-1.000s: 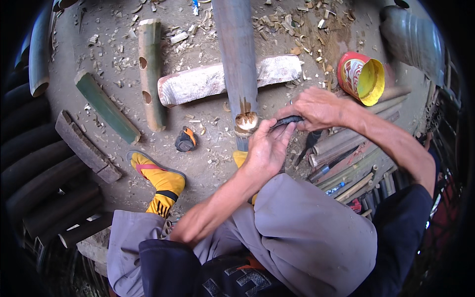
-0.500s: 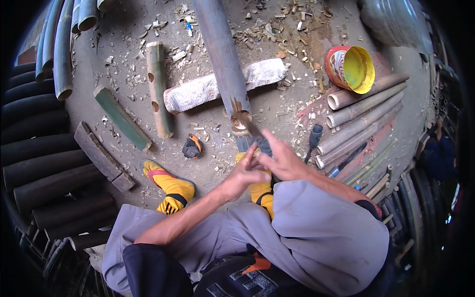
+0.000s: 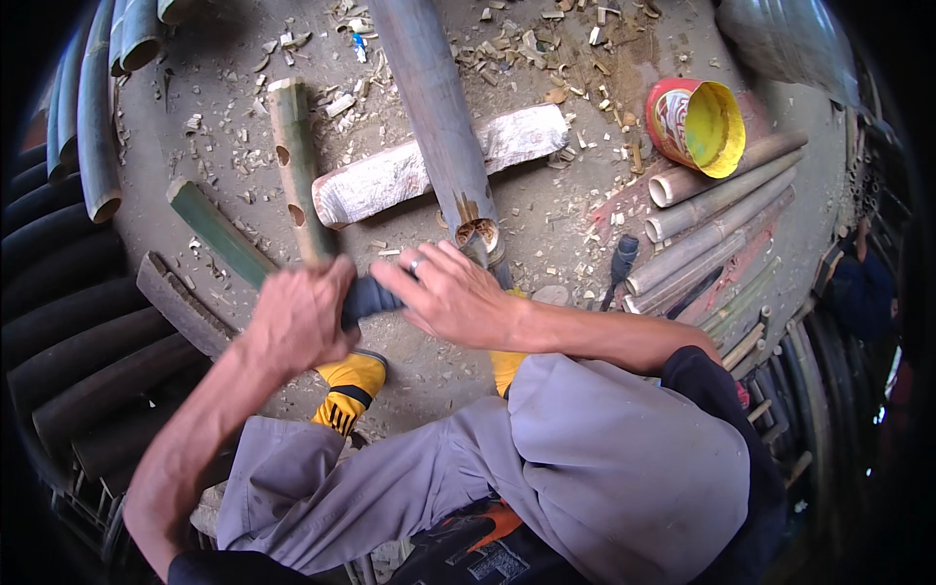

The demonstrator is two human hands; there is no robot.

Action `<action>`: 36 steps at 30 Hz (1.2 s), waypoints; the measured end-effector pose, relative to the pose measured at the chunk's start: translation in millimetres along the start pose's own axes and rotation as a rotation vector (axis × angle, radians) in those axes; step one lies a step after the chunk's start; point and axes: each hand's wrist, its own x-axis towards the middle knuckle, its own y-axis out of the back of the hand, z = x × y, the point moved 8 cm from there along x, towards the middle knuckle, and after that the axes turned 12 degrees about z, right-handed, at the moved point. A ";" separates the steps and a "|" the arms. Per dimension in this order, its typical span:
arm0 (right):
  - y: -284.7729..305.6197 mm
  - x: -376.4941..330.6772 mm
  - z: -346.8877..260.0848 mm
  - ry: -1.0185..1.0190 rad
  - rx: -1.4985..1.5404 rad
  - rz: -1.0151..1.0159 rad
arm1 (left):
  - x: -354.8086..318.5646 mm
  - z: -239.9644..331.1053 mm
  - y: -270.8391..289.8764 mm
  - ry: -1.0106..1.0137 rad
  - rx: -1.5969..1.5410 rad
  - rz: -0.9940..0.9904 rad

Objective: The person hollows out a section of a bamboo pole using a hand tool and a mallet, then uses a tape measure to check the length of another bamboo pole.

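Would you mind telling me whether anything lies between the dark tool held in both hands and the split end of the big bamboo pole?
Nothing visible does: the dark tool, in the left hand and right hand, sits just short of the pole's split end.

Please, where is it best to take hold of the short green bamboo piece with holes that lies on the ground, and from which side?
Grip the short holed bamboo piece around its middle, coming from above and closing across its width. It lies flat and almost lengthwise away from the person, free on both long sides. Its near end is hidden behind the left hand, and the pale log lies close on its right, so the left side looks freer.
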 end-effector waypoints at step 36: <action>72.3 -150.5 57.2 -0.503 0.061 0.253 | 24.2 129.0 -133.9 0.458 -1.590 0.093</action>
